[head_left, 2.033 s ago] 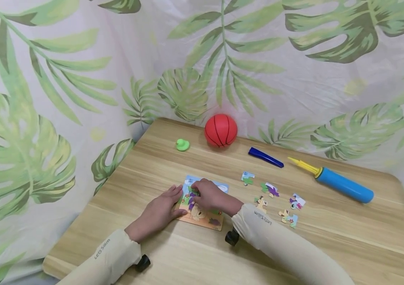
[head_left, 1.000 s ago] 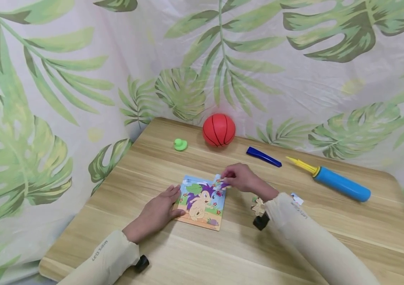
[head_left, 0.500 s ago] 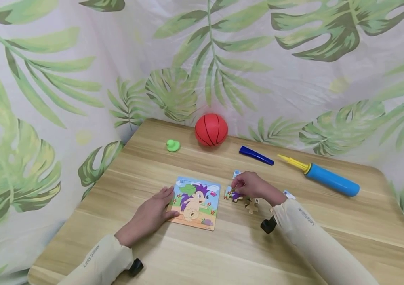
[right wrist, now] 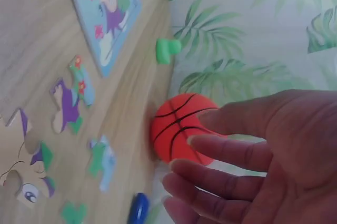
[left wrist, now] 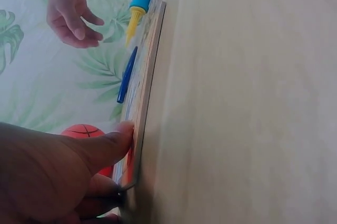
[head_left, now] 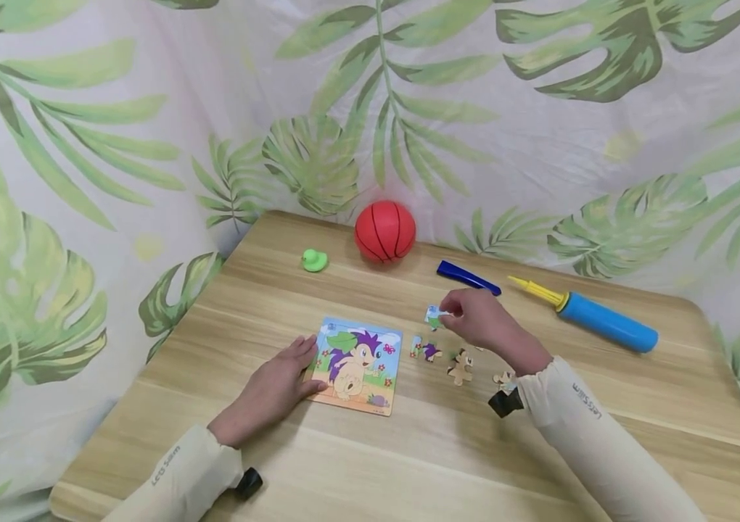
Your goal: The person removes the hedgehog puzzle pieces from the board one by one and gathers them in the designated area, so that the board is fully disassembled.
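A square hedgehog puzzle board (head_left: 357, 366) lies flat near the middle of the table. My left hand (head_left: 270, 391) rests at its left side, fingers stretched out along the edge and thumb touching the front left part. My right hand (head_left: 484, 319) hovers over loose puzzle pieces, its relaxed fingers holding nothing in the right wrist view. Below its fingertips is a blue and green piece (head_left: 433, 314). A red-flower piece (head_left: 416, 346) and a purple piece (head_left: 432, 352) lie just right of the board. Closer to me is a beige piece (head_left: 459, 368); another piece (head_left: 505, 379) shows by the right wrist.
Along the back of the wooden table stand a green toy duck (head_left: 314, 260) and a red ball (head_left: 386, 231). A dark blue flat bar (head_left: 468, 276) and a blue hand pump (head_left: 610, 321) with yellow nozzle lie at the back right. A leaf-print cloth (head_left: 435, 94) hangs behind.
My right hand has left the board, set a flower piece down to its right and let go, then risen up and right. Loose pieces now sit nearer the board. My left hand stays at the board.
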`<state>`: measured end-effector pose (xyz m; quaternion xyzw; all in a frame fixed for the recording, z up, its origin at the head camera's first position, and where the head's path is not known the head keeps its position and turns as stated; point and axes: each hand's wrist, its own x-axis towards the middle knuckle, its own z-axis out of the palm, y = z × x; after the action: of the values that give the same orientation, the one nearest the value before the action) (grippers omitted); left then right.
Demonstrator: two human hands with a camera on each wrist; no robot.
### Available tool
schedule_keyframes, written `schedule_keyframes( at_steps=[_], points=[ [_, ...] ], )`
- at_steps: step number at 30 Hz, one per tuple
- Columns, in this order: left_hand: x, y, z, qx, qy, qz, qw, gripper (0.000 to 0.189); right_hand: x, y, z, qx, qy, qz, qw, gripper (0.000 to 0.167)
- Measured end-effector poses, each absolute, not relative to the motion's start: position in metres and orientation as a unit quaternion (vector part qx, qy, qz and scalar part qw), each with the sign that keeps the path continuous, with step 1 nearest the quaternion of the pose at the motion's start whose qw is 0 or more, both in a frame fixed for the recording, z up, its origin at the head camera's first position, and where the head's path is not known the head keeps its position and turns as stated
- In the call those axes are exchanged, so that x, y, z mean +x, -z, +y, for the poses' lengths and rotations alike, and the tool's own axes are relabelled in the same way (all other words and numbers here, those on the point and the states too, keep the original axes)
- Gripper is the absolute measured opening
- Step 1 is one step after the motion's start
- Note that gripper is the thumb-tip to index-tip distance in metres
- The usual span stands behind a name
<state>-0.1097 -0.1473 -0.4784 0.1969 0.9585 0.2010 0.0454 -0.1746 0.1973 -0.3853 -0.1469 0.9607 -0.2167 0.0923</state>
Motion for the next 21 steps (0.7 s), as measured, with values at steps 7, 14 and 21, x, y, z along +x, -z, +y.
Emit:
schedule_keyframes(
  at_steps=[7, 14, 21],
  points=[
    [-0.111, 0.470, -0.138, 0.174, -0.212, 0.960, 0.047, 0.066, -0.165, 0.389, 0.190, -0.205, 0.213, 0.951, 0.091, 0.010],
    [-0.127, 0.459, -0.108, 0.214, -0.224, 0.949, 0.061, 0.070, -0.160, 0.399, 0.181, -0.233, 0.225, 0.940, 0.103, 0.008],
    [-0.129, 0.472, -0.103, 0.222, -0.220, 0.946, 0.087, 0.077, -0.139, 0.423, 0.151, -0.269, 0.243, 0.925, 0.114, 0.021]
  ],
)
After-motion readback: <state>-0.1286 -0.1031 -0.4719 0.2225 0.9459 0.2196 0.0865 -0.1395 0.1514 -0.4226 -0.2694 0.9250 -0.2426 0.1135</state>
